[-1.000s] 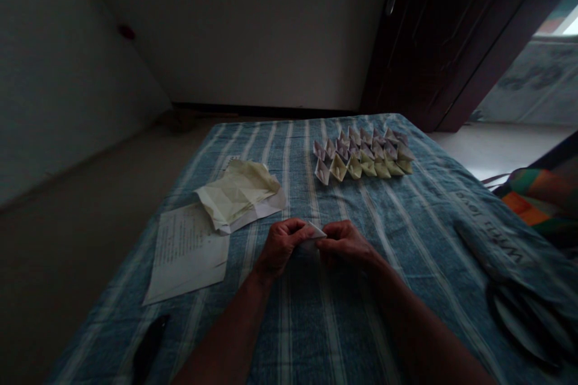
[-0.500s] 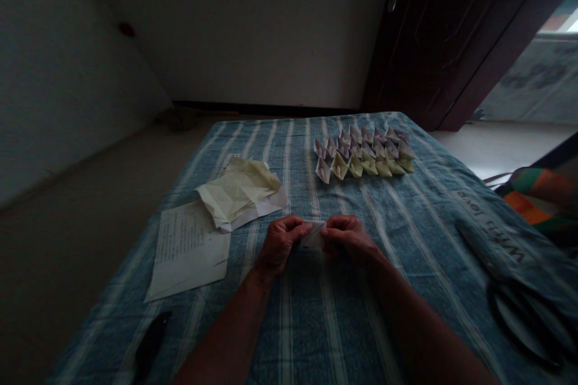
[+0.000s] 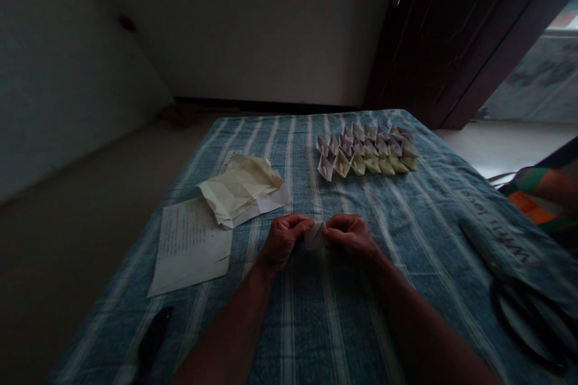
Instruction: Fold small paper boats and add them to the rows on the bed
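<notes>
My left hand and my right hand meet at the middle of the blue striped tablecloth. Both pinch a small folded piece of white paper between them, and my fingers hide much of it. Further back stand several small folded paper boats in close rows, white at the back and pale yellow at the front. Neither hand touches them.
Left of my hands lie a crumpled pale yellow paper and a printed white sheet. Black-handled scissors lie at the right, and a dark elongated object sits near the front left edge. Colourful cloth shows beyond the right edge.
The white paper between my hands looks more tightly folded and bunched, with my hands slightly closer together. The whole view has shifted slightly.
</notes>
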Demonstrator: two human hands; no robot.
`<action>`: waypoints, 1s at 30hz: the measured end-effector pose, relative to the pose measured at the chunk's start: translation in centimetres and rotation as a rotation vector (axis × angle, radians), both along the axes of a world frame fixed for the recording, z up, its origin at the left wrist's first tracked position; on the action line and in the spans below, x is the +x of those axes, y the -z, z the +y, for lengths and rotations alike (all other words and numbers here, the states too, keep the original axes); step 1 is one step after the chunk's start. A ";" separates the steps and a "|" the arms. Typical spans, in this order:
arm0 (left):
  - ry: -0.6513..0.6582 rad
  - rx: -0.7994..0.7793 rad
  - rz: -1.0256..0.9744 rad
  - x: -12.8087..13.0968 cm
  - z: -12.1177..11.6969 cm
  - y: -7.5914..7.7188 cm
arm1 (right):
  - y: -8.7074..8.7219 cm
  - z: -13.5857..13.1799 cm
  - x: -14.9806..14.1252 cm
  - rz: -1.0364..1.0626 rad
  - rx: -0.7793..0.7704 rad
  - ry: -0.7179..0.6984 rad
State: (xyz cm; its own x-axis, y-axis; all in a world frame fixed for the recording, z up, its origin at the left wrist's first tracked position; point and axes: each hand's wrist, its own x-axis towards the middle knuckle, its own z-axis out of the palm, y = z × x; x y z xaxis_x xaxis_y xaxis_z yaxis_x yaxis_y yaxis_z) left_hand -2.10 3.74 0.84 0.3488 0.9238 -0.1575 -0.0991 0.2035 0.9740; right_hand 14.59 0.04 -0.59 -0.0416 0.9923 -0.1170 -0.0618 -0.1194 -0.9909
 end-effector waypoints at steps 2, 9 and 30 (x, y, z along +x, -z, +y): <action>0.016 0.017 0.034 0.0 0.0 0.0 | 0.1 0.0 0.0 -0.010 0.006 -0.012; 0.039 0.067 0.059 -0.1 0.2 0.4 | 0.4 0.1 0.1 -0.022 0.013 -0.024; 0.033 0.048 0.088 0.2 -0.1 -0.3 | 0.4 0.2 -0.1 -0.048 0.018 -0.030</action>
State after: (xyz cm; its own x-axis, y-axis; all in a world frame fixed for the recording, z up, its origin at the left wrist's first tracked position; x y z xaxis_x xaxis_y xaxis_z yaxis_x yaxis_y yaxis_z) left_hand -1.93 3.67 1.09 0.3656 0.9195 -0.1448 -0.0070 0.1583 0.9874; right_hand 14.51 0.21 -0.98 -0.0663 0.9926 -0.1021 -0.0106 -0.1030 -0.9946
